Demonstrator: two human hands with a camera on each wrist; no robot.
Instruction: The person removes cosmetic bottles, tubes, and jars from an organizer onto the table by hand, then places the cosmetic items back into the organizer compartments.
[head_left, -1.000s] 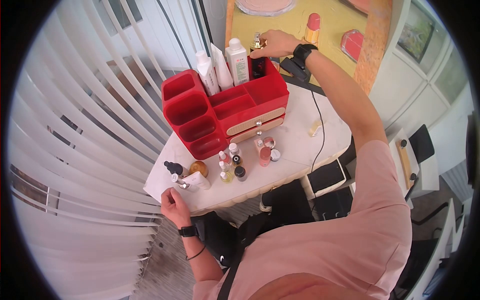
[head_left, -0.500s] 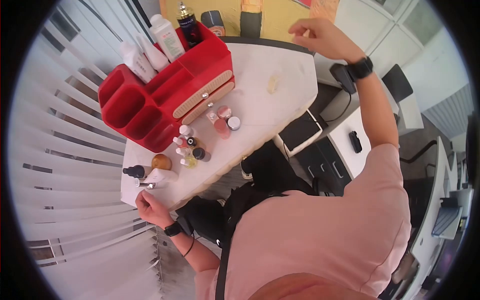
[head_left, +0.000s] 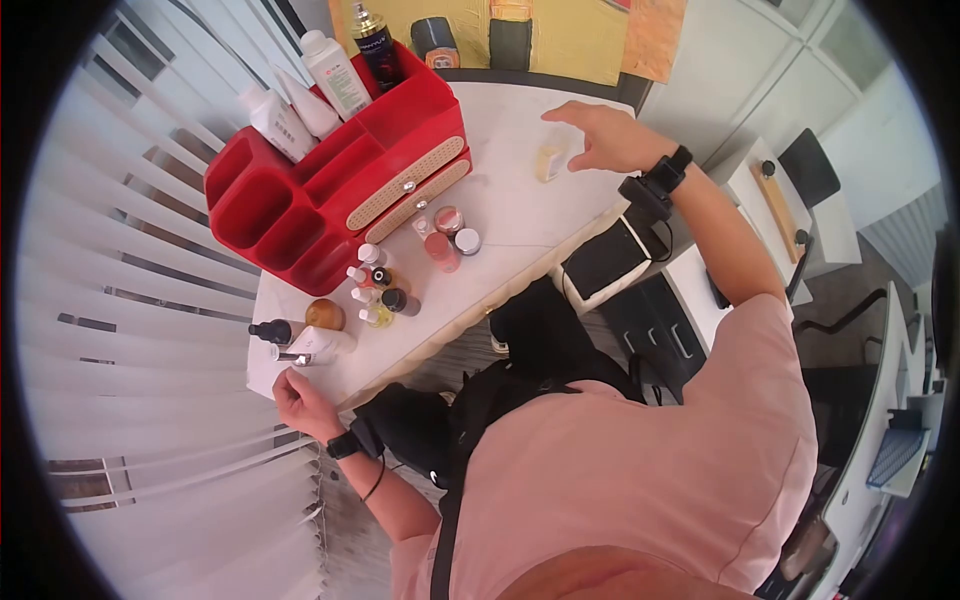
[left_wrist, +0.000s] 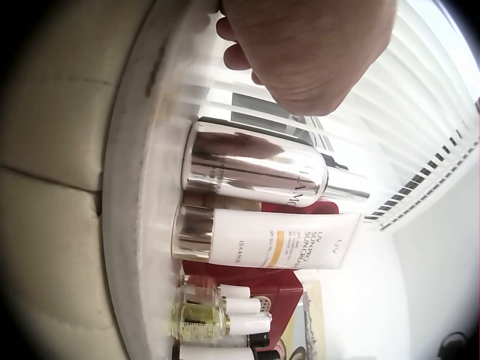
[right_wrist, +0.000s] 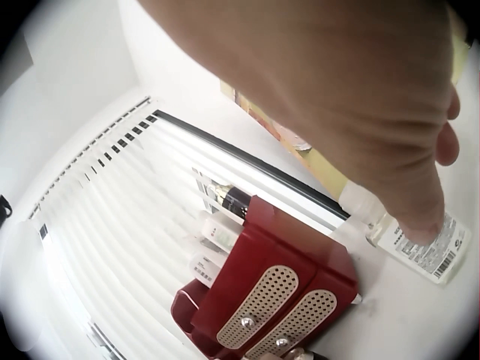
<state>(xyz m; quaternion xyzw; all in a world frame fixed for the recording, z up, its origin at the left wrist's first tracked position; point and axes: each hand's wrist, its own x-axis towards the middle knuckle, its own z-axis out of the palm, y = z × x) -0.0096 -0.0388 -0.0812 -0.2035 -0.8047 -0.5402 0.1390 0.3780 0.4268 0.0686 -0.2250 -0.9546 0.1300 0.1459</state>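
Note:
My right hand (head_left: 612, 140) is beside a clear flat bottle (head_left: 548, 163) with pale yellow contents, at the table's right part. Its thumb and fingers are spread towards the bottle, with the thumb overlapping the bottle's label (right_wrist: 433, 251) in the right wrist view. Loosely curled, my left hand (head_left: 308, 405) idles at the table's near left edge. It is closest to a shiny silver bottle (left_wrist: 240, 161) and a white sunscreen tube (left_wrist: 277, 238), and holds nothing. A red organizer (head_left: 408, 118) carries a dark spray bottle (head_left: 376, 52) and white bottles at its back.
Small cosmetic bottles (head_left: 378, 290) and jars (head_left: 467, 241) stand in front of the organizer. A round amber jar (head_left: 324, 315) is near the tube. White blinds (head_left: 130, 250) line the left side; a yellow painting (head_left: 570, 40) is behind the table.
My right hand let go of the dark spray bottle in the organizer, swung right, then came down beside the clear bottle. The head view shifted; the left hand stays near the table edge.

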